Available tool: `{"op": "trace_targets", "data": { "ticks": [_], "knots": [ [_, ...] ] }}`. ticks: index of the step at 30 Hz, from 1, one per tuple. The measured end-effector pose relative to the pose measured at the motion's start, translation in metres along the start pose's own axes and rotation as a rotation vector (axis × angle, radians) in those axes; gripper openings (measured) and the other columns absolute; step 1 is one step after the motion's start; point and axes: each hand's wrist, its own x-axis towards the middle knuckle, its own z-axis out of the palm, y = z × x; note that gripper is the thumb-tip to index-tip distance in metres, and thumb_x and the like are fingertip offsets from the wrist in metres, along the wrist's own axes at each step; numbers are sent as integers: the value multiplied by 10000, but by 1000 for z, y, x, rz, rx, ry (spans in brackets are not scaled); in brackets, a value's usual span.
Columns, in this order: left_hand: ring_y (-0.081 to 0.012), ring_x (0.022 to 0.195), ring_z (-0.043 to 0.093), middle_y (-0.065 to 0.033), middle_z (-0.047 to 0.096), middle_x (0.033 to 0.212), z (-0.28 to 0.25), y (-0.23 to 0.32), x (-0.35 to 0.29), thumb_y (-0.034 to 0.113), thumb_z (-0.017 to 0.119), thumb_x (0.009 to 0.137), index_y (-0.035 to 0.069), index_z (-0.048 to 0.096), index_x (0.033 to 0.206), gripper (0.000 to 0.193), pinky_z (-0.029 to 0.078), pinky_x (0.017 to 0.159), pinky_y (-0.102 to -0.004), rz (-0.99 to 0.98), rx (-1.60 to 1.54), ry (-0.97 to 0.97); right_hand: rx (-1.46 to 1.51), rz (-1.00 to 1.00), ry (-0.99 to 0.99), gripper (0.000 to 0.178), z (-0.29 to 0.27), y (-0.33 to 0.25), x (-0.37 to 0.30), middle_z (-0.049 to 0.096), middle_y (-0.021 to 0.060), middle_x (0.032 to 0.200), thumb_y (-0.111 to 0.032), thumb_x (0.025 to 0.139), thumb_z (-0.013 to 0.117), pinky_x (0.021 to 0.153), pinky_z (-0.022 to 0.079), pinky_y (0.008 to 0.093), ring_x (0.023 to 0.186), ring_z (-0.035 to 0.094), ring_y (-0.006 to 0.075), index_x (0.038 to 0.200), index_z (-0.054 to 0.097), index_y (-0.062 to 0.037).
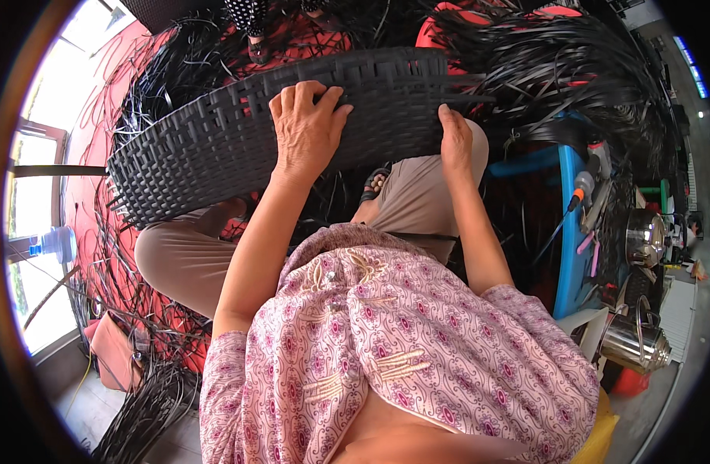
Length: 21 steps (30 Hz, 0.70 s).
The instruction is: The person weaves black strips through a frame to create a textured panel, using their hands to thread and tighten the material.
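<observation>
A long, curved panel woven from flat black strips (208,147) lies across my lap, from the far left to my right knee. My left hand (304,127) rests on its upper middle, fingers bent, with the fingertips pressed into the weave. At the panel's right end, my right hand (456,147) grips the edge. Its thumb shows on the near side, while the other fingers are hidden. Loose black strips (471,85) stick out of the weave beyond this end.
Heaps of loose black strips (556,69) cover the red floor covering (92,155). Right of my knee stands a blue plastic container (568,232) with a screwdriver (578,199) beside it. Metal kettles (637,340) are farther right. Another person's foot (258,52) shows at the top.
</observation>
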Motion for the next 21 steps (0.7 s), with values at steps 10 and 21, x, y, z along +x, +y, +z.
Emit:
{"op": "trace_targets", "data": {
  "ticks": [10, 21],
  "knots": [
    [-258, 1043, 518, -43, 564, 1124, 7, 35, -17, 281, 718, 874, 165, 671, 1234, 381, 364, 948, -421, 108, -61, -64, 46, 22, -98, 515, -17, -16, -40, 382, -34, 698, -464, 980, 589, 589, 283, 299, 675, 330, 76, 698, 453, -55],
    [-270, 1061, 501, -54, 555, 1128, 15, 42, -5, 311, 735, 853, 138, 657, 1226, 419, 351, 953, -429, 74, -84, -77, 387, 163, 88, 185, -26, -39, 2, 640, -22, 771, -179, 822, 804, 661, 424, 251, 692, 551, 79, 837, 711, -20]
  ]
}}
